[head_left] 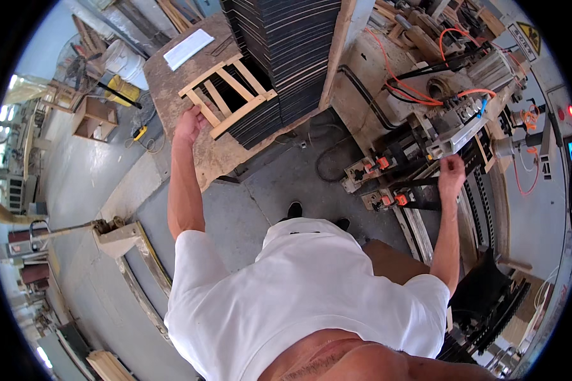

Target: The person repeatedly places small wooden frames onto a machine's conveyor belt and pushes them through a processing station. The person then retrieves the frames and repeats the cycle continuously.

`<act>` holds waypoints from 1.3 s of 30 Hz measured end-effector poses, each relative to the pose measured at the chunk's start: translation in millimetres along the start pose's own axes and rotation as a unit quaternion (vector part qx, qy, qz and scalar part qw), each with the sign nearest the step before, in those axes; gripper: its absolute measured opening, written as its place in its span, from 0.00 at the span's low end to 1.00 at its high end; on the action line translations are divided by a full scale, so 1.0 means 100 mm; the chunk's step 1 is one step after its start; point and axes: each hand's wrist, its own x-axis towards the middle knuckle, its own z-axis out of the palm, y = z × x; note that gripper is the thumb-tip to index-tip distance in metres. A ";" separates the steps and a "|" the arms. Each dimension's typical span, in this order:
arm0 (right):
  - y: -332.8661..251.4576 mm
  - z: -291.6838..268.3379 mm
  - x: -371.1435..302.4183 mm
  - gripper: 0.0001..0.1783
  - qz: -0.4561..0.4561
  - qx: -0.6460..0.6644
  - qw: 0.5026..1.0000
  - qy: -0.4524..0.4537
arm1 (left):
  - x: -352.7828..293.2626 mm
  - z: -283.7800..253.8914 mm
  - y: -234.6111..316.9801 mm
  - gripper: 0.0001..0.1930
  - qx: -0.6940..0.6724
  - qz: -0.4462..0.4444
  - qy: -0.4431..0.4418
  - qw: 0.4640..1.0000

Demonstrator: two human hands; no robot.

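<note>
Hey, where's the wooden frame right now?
In the head view, the wooden frame is at upper left, over a low black stack beside the tall black stack, with the left hand at its left edge.

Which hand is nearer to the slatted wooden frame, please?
The left hand, at the frame's left end; the right hand is well off to its right, by the machine.

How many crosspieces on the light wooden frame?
4 visible between the frame's rails, left to right: first crosspiece at the left hand, second crosspiece, third crosspiece, fourth crosspiece at the far end.
</note>
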 end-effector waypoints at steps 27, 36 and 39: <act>-0.40 -0.75 -2.12 0.08 0.145 -0.114 0.980 0.068 | -0.77 1.79 -0.38 0.20 0.249 0.419 0.124 0.864; -0.55 -2.74 -3.11 0.16 0.219 -0.439 0.855 0.168 | -2.57 3.61 -2.04 0.16 0.110 -0.007 -0.325 0.939; -0.45 -3.17 -3.80 0.18 0.317 -0.453 0.821 0.145 | -2.75 4.03 -2.27 0.19 0.132 -0.028 -0.388 0.912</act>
